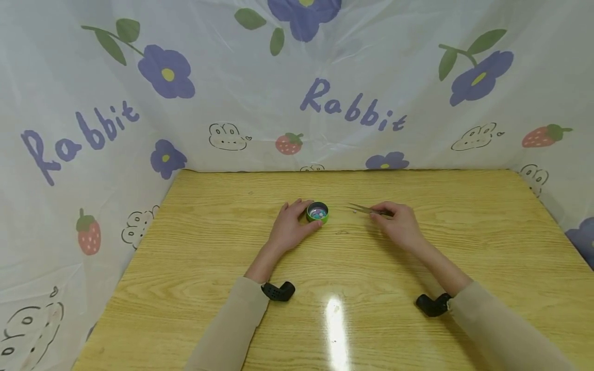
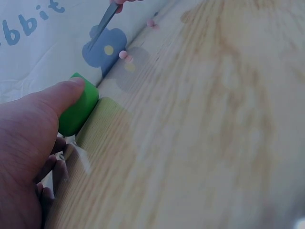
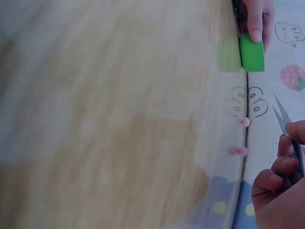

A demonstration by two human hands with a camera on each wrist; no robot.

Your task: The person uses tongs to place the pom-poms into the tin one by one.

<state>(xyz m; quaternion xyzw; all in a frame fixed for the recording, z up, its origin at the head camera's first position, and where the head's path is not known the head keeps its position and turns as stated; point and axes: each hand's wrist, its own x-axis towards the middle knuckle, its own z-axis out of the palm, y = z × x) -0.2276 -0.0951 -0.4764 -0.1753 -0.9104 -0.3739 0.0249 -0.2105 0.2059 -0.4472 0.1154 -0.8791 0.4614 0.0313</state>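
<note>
My left hand (image 1: 292, 226) grips a small round green container (image 1: 317, 219) on the table, thumb on its near side and fingers round the far side. Small coloured beads (image 1: 319, 213) lie inside it. Its green outer wall (image 2: 81, 109) shows under the thumb in the left wrist view. To the right, my right hand (image 1: 400, 224) pinches a pair of metal tweezers (image 1: 364, 208), tips pointing left towards the container. In the right wrist view the two tips (image 3: 278, 107) stand slightly apart with nothing between them. Two pink beads, one nearer (image 2: 123, 55) and one farther (image 2: 150, 22), lie on the tabletop.
The glossy wood-grain table (image 1: 371, 273) reflects light near its front. A white curtain (image 1: 260, 98) printed with flowers, strawberries and rabbits hangs behind and at the sides. Each wrist carries a black camera, left (image 1: 280, 291) and right (image 1: 432, 305).
</note>
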